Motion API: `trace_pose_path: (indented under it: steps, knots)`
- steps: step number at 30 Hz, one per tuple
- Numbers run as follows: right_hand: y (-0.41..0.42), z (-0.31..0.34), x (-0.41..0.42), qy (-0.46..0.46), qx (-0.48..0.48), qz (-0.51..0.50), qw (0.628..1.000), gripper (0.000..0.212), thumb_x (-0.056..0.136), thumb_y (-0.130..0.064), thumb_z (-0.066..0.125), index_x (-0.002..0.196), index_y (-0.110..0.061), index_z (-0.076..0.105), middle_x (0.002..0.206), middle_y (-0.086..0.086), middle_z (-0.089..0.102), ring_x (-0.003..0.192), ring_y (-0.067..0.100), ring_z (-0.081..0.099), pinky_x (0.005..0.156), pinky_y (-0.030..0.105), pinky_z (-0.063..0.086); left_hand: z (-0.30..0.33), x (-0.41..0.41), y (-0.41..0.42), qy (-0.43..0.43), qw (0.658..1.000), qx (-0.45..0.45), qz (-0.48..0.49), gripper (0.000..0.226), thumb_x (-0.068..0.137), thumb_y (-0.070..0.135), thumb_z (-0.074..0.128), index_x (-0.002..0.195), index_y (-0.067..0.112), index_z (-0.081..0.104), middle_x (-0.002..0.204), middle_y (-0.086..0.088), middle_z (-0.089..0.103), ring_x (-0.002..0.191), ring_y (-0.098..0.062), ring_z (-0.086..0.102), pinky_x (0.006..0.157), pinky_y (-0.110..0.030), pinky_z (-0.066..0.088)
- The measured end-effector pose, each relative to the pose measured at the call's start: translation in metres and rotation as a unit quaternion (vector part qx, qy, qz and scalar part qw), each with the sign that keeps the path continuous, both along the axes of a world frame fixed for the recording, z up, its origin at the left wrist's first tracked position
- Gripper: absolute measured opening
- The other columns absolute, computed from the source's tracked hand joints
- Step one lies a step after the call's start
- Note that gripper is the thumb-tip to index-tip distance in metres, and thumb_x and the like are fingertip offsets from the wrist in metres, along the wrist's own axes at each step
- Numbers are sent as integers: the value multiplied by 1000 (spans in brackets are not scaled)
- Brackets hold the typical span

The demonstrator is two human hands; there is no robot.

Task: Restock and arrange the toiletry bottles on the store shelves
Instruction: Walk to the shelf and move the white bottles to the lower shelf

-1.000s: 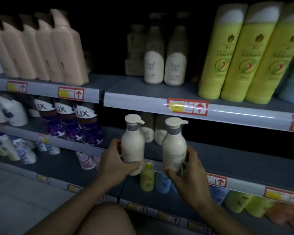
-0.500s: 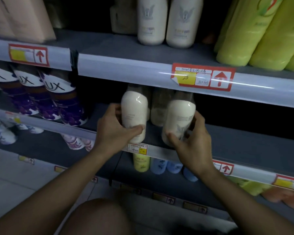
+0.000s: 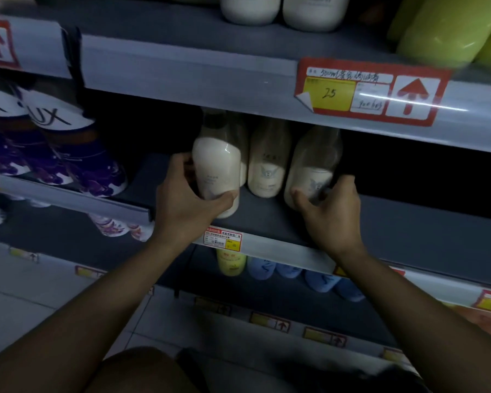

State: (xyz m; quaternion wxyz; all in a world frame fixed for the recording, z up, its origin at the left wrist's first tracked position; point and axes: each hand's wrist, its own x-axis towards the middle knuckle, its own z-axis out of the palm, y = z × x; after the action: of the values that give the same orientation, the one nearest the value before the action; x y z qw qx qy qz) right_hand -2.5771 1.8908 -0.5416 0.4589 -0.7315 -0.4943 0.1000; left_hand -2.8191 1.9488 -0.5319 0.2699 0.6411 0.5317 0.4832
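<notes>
Head view: your left hand (image 3: pixel 186 205) grips one upright cream plastic bottle (image 3: pixel 217 177), right hand (image 3: pixel 333 211) grips another (image 3: pixel 309 174), both flanking shelved bottle (image 3: pixel 267 168).

Two bare forearms enter from the lower frame edge, one from about 7 o'clock and one from about 5 o'clock, each ending in a bare hand: the left hand (image 3: pixel 186 205) and the right hand (image 3: pixel 333 212). No sleeve, glove, watch, ring or band shows on either arm from wrist to frame edge. The fingers (image 3: pixel 298 195) carry short nails; finer detail is lost in the dim light. At 6 o'clock a rounded bare knee (image 3: pixel 142 370) rises into view, and just to its right lies a dark shape, too shadowed to tell what it is.
</notes>
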Motion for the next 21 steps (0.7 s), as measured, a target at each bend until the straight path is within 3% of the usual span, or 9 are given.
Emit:
trace_pose_path:
  steps: [7,11,16,21]
  knots:
    - [11,2,2,-9,-9,2,1000,51,82,-37,85,104,-15,44,109,11,56,107,30,60,83,35,48,-3,1,1,-15,1000,4,2,83,59,35,95,129,27,52,118,14,68,104,0,67,86,-28,59]
    - [13,2,1,-13,-7,-4,1000,50,83,-36,85,105,-15,45,114,17,59,107,31,60,84,38,51,-4,2,1,-16,1000,7,9,82,59,35,95,129,26,52,118,14,68,104,-1,68,86,-27,59]
    - [16,-2,1,-12,-16,-10,1000,59,82,-38,85,116,-3,52,116,20,60,110,35,59,90,46,53,-5,3,1,-22,1000,2,20,81,61,33,94,129,25,53,116,15,67,103,1,67,85,-24,57]
    - [17,-3,4,-1,-35,-2,999,58,83,-44,84,113,-8,50,113,18,63,106,35,63,88,47,56,-7,-3,3,-10,1000,-22,1,82,64,27,92,134,26,50,117,15,65,104,-4,66,86,-28,56]
